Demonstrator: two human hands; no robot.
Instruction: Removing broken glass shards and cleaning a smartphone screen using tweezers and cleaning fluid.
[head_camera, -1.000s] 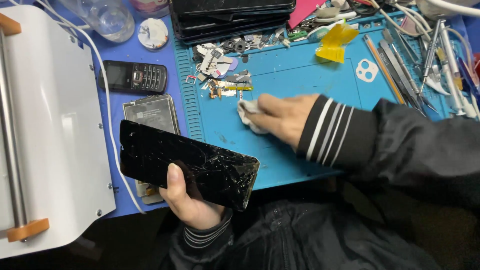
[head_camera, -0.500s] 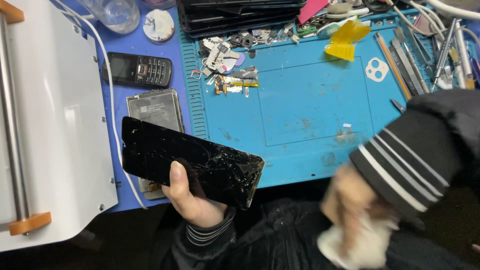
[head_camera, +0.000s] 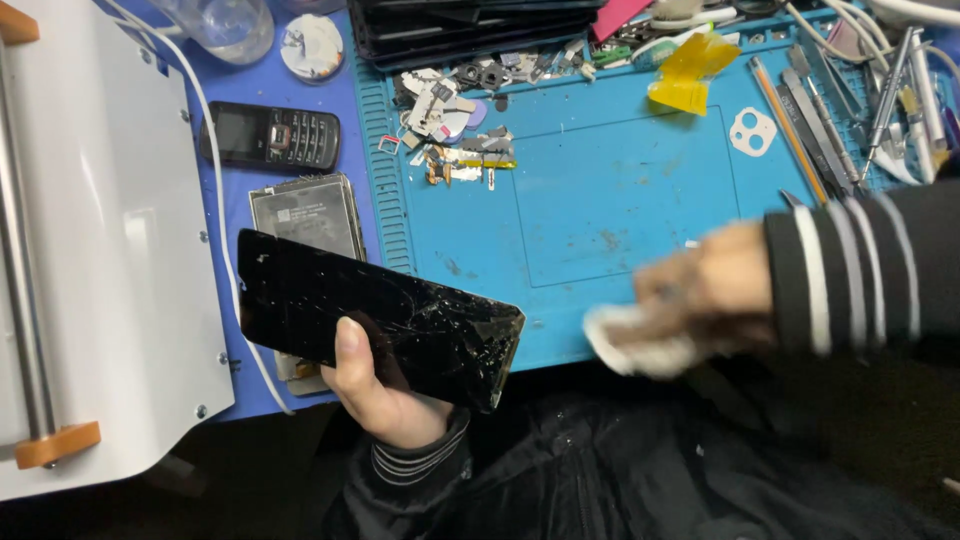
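Left hand closed in a grip on one black flat smartphone with a shattered glass screen, thumb laid over the screen face, fingers hidden behind. Phone held above the near edge of the desk, at the seam between blue cloth and mat. Its long axis runs left to right, tilted: left end higher and farther, right end lower and nearer, pointing right toward the other hand. Heaviest cracks at the right end.

Right hand, motion-blurred, closed on one crumpled white wipe, over the near right part of the teal rubber work mat; touching the mat or not, cannot tell. Hands near, not touching.

Others: one black keypad phone lying on the blue desk cover, long axis left-right. One grey opened phone body just below it, partly hidden behind the cracked phone. One big white machine with orange end caps at left, a white cable running along its edge. Heap of small phone parts on the mat's far left. One yellow film scrap, one white camera-lens cutout, a row of hand tools at far right; count unclear. Stack of dark phones at the top edge.
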